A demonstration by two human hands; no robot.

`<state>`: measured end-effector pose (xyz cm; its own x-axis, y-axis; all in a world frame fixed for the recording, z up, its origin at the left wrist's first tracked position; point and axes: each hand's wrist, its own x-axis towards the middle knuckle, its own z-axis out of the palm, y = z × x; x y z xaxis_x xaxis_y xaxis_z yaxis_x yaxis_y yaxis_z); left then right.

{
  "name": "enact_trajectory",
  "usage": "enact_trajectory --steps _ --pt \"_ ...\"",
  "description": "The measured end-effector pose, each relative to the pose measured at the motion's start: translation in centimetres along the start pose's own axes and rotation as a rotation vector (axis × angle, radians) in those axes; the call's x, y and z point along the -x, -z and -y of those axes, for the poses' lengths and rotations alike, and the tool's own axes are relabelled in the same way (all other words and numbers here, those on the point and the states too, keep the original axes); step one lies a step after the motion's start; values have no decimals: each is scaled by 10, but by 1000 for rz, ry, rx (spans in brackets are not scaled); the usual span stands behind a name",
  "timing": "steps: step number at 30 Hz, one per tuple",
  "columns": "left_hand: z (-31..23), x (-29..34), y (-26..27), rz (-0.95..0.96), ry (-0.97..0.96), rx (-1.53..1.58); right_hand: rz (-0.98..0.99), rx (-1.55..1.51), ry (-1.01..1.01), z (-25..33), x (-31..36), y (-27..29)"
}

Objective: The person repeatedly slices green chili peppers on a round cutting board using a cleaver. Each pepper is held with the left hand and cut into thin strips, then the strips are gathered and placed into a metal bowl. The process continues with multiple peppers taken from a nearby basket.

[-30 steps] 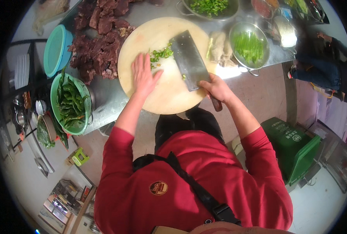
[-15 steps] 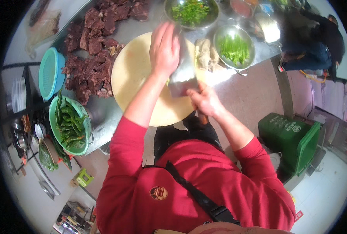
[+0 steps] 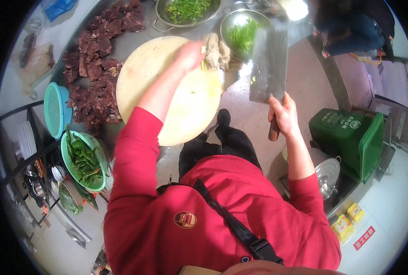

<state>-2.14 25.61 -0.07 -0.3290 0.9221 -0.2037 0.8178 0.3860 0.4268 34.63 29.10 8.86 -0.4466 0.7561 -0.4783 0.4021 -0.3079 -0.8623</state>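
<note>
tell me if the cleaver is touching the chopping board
Apart: the head view shows floor between the cleaver, in the right hand, and the chopping board.

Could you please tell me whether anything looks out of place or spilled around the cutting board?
Nothing looks clearly spilled or damaged. Slightly odd: the meat apparently lies straight on the metal table, left of the cutting board, while the chopped greens sit in metal bowls.
</note>
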Motion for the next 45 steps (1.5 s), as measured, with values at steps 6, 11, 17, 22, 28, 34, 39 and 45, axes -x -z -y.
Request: enact_trajectory --steps 6,11,17,22,28,34,39,45 --pt "19 62 -44 -335 48 152 91 -41 -24 -32 8 -3" --pt "30 56 34 -44 532 731 250 -11 -68 -29 9 -22" --pt "15 59 141 -544 230 825 416 147 -66 -20 5 -65" --pt "33 196 116 -385 177 853 503 118 -78 -19 -8 -121" --pt "115 411 110 -558 582 658 550 -185 -261 -30 -28 -176" --pt "247 548 158 -1056 1036 256 533 -14 -222 -50 -24 -216" --pt "354 543 172 -864 873 -275 523 -1 -162 -50 -22 -220" --pt "358 505 212 -527 933 -201 438 91 -154 -45 -16 -223"
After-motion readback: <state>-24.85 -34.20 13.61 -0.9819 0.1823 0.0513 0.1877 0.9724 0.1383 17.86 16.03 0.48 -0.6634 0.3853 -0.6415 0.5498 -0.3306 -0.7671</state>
